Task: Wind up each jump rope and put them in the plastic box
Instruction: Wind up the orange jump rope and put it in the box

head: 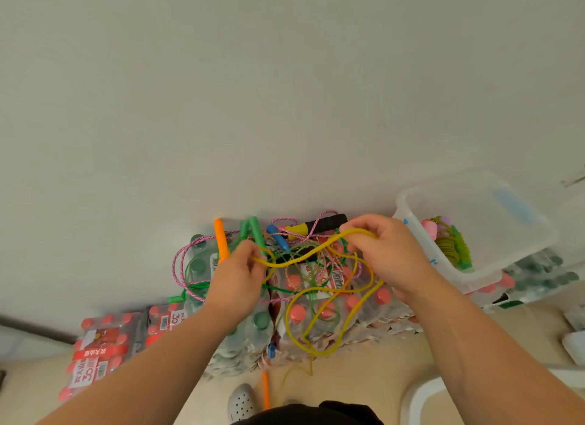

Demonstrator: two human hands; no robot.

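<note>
A tangle of jump ropes lies on shrink-wrapped packs of bottles [300,310] against a white wall. A yellow rope [332,298] runs between both hands and hangs in loops down the front. My left hand [235,276] pinches one stretch of the yellow rope beside an orange handle [220,241] and green handles [253,231]. My right hand [383,250] grips the yellow rope higher up, near a black and yellow handle [319,225]. The clear plastic box [474,222] stands to the right and holds a wound green rope with pink handles [449,241].
A pink speckled rope [182,260] and a thin green rope [193,287] spill to the left. More bottle packs with red caps [104,345] stand lower left. An orange handle [266,390] hangs near a grey shoe [242,402] on the floor. White objects sit at the right edge.
</note>
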